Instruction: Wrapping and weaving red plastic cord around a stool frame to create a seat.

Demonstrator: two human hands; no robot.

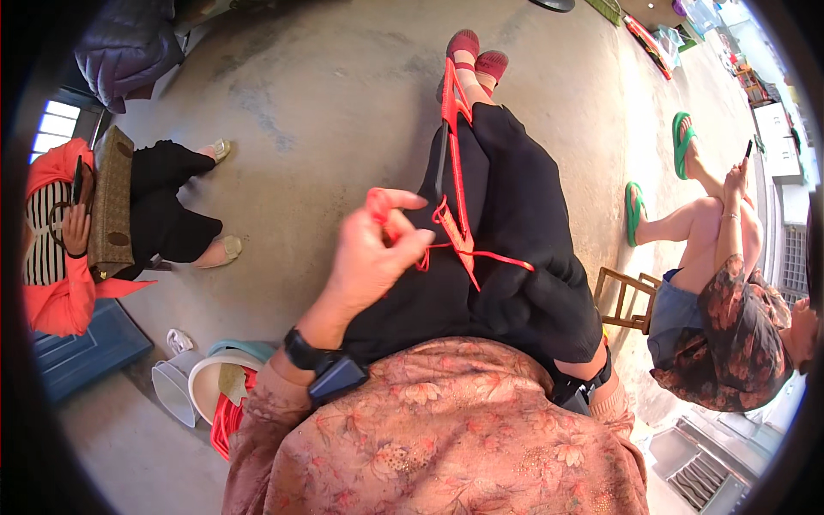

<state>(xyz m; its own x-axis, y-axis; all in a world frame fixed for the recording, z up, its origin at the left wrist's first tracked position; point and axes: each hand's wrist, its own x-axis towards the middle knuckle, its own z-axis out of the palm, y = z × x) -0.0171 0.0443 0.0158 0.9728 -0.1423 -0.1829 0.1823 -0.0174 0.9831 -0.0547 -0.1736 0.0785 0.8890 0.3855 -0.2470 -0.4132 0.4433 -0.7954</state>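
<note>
A narrow red woven strip [457, 172] stretches from my red shoe [463, 47] back to my lap, a thin dark rod beside it. Thin red cord [502, 257] crosses its near end and runs to my right hand [524, 296]. That hand wears a dark glove and is closed at the cord's end; its fingertips blend into my black trousers. My bare left hand [369, 249] hovers left of the strip, slightly blurred, thumb and forefinger apart, other fingers bent. Something red shows around one finger, and a small cord loop hangs near the thumb.
Pale buckets [219, 378] with red material stand by my left elbow. A seated person [60, 223] with a brown bag is at left. Another seated person [721, 326] holds a phone at right, near a wooden stool [627, 300]. A drain grate [699, 481] lies lower right.
</note>
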